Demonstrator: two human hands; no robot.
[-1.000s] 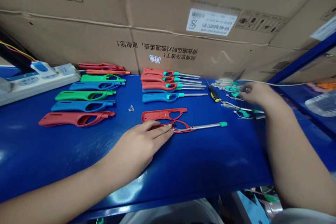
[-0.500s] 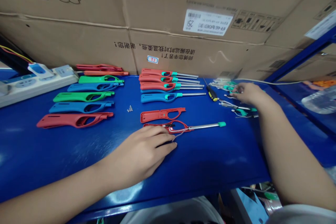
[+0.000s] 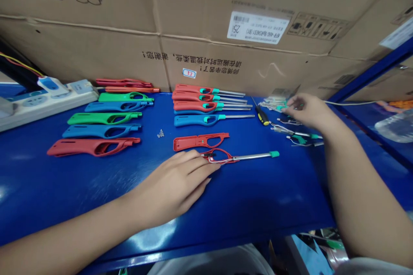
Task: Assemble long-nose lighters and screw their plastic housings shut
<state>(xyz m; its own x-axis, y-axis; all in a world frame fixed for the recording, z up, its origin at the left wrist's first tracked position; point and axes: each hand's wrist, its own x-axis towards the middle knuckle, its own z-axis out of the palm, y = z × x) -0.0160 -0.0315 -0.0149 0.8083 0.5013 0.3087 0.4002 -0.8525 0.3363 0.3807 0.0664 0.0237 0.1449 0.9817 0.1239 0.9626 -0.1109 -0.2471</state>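
Observation:
My left hand (image 3: 179,184) lies over the handle of an opened red gas lighter (image 3: 226,157), its fingers pressing on the shell. A metal tube with a teal tip points right from this lighter, and thin white wires show in its trigger loop. Just behind it is the loose matching red half-shell (image 3: 200,142). Over at the right, my right hand (image 3: 308,111) reaches into a pile of lighter parts (image 3: 274,103), clear pieces with teal bits and wires. Its fingertips are pinched together; what they hold is unclear. More wired inner parts (image 3: 298,139) lie below that hand.
Several closed lighters (image 3: 196,119) lie in a column behind the half-shell. Empty coloured handle shells (image 3: 93,148) are lined up at left, beside a power strip (image 3: 41,103). Small screws (image 3: 160,133) and a screwdriver (image 3: 262,115) lie between groups. A cardboard box (image 3: 200,17) walls the back.
My left fingers have shifted on the lighter; the wire that stuck out toward me now runs along the shell. My right hand has moved slightly at the parts pile. The view has shifted a little.

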